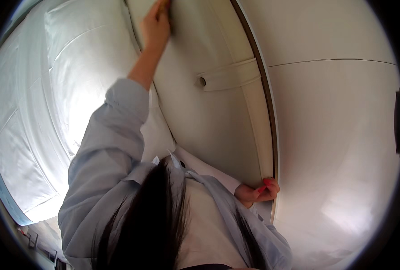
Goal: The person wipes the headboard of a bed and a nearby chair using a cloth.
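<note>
My left hand (pixel 155 28) reaches up to the top of the view, against a cream upholstered panel (pixel 216 128) that looks like a headboard. Its fingers close on a small yellowish thing (pixel 162 9), perhaps a sponge or cloth, mostly hidden by the hand and the picture's rim. Lower right, my right hand (pixel 261 193), with red nails, is curled beside the panel's dark brown edge trim (pixel 265 87). Nothing shows in its fingers, though they partly hide the edge. A cream strap (pixel 232 76) with a round metal stud (pixel 202 81) crosses the panel between my hands.
At left lies a glossy white bedcover or sheet (pixel 81 77) with creases, meeting the panel along a dark seam. White smooth panelling (pixel 331 121) with a thin joint stands right of the trim. A dark fitting (pixel 398 121) sits at the far right.
</note>
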Motion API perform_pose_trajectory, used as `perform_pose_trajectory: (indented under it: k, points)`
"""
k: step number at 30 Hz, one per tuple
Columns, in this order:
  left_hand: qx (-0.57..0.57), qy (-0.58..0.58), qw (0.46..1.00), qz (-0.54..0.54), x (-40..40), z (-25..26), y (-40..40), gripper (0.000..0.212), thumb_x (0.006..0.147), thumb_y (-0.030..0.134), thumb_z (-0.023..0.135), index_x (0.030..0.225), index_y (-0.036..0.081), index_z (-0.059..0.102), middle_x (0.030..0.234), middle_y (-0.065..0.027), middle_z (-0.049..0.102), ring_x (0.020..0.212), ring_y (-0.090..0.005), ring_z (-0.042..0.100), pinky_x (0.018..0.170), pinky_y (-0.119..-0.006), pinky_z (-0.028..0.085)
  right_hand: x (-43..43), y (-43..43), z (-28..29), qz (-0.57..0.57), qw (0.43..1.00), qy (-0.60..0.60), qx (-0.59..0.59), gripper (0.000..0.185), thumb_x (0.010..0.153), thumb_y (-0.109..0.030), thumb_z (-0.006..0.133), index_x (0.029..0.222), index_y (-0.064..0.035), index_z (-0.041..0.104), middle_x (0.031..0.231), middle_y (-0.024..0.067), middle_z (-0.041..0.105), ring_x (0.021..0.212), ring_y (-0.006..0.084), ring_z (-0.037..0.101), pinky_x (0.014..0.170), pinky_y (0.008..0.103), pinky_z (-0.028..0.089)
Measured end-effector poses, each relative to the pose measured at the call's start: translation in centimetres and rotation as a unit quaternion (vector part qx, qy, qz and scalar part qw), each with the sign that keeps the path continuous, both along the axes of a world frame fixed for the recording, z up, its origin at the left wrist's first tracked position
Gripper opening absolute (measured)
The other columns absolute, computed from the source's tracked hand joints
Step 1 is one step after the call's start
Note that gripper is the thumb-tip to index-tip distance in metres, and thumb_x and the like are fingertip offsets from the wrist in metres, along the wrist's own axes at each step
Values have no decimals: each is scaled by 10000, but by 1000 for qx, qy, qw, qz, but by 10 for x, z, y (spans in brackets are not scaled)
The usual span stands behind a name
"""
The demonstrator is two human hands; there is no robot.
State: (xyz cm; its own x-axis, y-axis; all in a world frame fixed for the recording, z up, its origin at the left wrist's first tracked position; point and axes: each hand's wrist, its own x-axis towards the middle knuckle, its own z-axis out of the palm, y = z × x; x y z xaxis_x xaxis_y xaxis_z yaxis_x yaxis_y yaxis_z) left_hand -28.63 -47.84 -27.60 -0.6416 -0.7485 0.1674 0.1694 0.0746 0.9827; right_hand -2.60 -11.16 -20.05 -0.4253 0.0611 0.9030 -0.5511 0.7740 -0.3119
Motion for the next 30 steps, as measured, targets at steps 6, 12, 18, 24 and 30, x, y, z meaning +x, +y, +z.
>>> perform_pose_trajectory:
  k: [6,12,18,24,30]
  points:
    - [-33,94,993,-59,122,-3,118,429,831,-90,498,1235,23,586,1195,-226,618,1126,-309,613,958,-323,459,7,-6,5,2,999,-42,-6,189,857,-165,426,989,-32,448,992,105,454,913,213,456,840,333,369]
    - [-134,127,983,-16,140,-25,138,397,885,-57,465,1260,15,573,1119,-186,660,905,-178,661,769,-269,503,8,0,5,27,998,-53,-13,182,863,-151,433,992,-24,444,1021,118,469,915,219,479,833,334,394]
    - [371,-19,924,-86,163,9,158,326,956,55,485,1272,51,563,861,-32,625,713,-104,559,618,-250,457,3,-3,9,55,998,-42,-12,157,867,-122,423,986,-21,439,1009,122,482,916,230,493,833,351,409]
    - [-100,233,965,-72,204,60,214,385,888,-19,468,1261,11,561,1258,-209,588,1163,-296,587,984,-395,453,-5,-4,7,90,994,-28,-53,204,794,-87,419,977,1,430,1005,151,458,849,241,503,760,321,459]
    - [-336,322,880,-92,161,14,168,453,771,7,571,1222,44,593,1324,-176,546,1241,-369,512,1064,-474,377,-5,2,9,120,992,-23,-24,218,797,-84,412,990,12,443,1008,154,470,860,238,528,764,328,487]
